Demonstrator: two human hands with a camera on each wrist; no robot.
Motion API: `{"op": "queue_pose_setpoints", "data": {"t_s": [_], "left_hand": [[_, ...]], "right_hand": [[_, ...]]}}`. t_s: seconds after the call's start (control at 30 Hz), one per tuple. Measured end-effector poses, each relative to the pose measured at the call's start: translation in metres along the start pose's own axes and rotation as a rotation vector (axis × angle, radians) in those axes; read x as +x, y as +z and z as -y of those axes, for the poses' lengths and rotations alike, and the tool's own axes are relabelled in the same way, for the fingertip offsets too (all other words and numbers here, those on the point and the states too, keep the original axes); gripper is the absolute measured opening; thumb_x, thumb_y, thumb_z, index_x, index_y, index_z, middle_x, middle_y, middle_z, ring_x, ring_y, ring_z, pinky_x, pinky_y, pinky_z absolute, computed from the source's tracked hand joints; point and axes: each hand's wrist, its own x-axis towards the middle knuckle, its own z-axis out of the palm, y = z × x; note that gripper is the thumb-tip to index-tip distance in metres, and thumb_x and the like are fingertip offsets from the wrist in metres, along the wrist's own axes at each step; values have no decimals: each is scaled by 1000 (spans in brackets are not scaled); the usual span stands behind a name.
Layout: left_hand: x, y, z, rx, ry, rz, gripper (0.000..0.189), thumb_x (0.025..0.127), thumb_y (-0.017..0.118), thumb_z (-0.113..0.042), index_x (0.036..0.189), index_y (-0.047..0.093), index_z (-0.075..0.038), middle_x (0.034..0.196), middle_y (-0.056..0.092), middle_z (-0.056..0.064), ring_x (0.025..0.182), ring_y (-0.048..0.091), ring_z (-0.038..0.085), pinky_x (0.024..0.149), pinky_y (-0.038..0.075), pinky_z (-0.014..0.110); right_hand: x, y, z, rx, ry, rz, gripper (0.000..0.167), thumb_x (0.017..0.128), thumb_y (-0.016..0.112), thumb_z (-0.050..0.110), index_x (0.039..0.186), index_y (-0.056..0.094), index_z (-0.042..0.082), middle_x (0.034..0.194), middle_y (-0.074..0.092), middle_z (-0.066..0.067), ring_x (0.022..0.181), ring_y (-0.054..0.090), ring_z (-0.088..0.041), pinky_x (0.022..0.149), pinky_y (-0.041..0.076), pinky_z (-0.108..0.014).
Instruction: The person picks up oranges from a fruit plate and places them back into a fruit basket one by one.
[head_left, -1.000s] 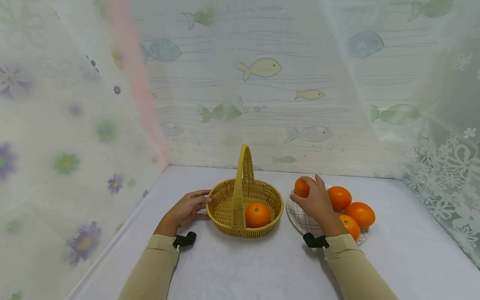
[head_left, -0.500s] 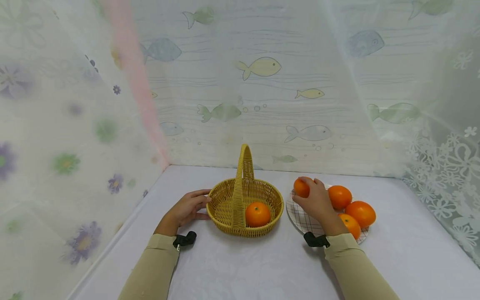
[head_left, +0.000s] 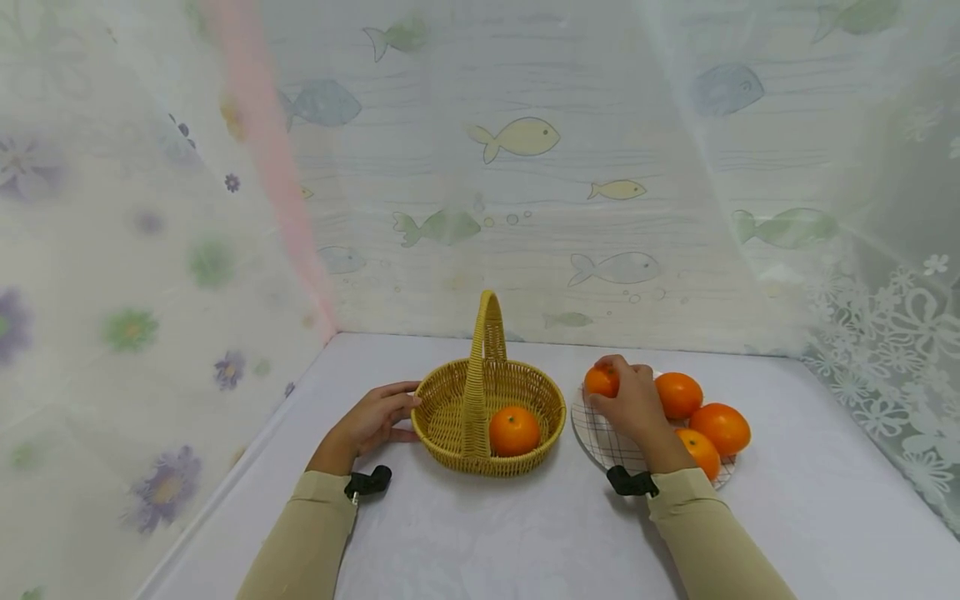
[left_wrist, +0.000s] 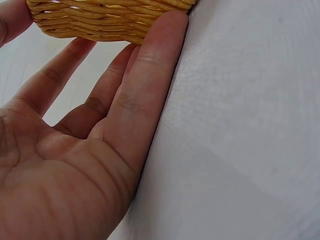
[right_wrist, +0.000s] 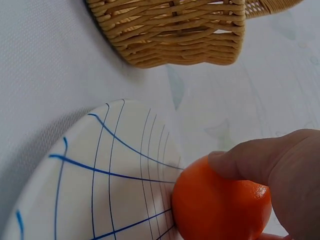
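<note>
Our white bench (head_left: 480, 542) carries the plate (head_left: 598, 432), where our right grip (head_left: 630, 405) pinches a partly hidden orange (head_left: 599, 382), slightly lower than a second ago; our left grip (head_left: 369, 422), fingers apart, touches the basket (head_left: 447, 457).

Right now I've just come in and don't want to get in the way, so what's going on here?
A person is handling round orange fruit. Their right hand grips one fruit at the far left part of a checked plate; whether it is lifted is hard to tell. Their left hand touches the left side of a wicker basket, which holds one fruit. Three more sit on the plate's right side.
</note>
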Motion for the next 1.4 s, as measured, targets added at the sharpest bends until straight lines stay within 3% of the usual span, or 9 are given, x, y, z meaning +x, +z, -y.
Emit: {"op": "queue_pose_setpoints", "data": {"t_s": [0.2,0.4,1.4], "left_hand": [[-1,0,0,4,3,6,55,102,65,-25,153,49,-11,149,57,14,120,67,24,90,62,52],[-1,0,0,5,13,17,55,103,64,-25,154,48,-11,148,57,15,120,67,24,89,62,52],[0,-2,2,-2,6,15,55,103,64,-25,154,48,-12,149,57,13,119,67,23,90,62,52]], "right_hand": [[1,2,-2,7,17,-17,68,90,77,25,149,42,21,150,33,-31,127,46,-47,107,46,-66],[3,1,-1,13,34,-30,78,89,78,29,152,35,9,145,38,-29,124,49,-43,110,46,-63],[-3,-6,12,37,18,-89,77,88,81,33,148,39,8,142,40,-25,122,49,-42,107,48,-61]]}}
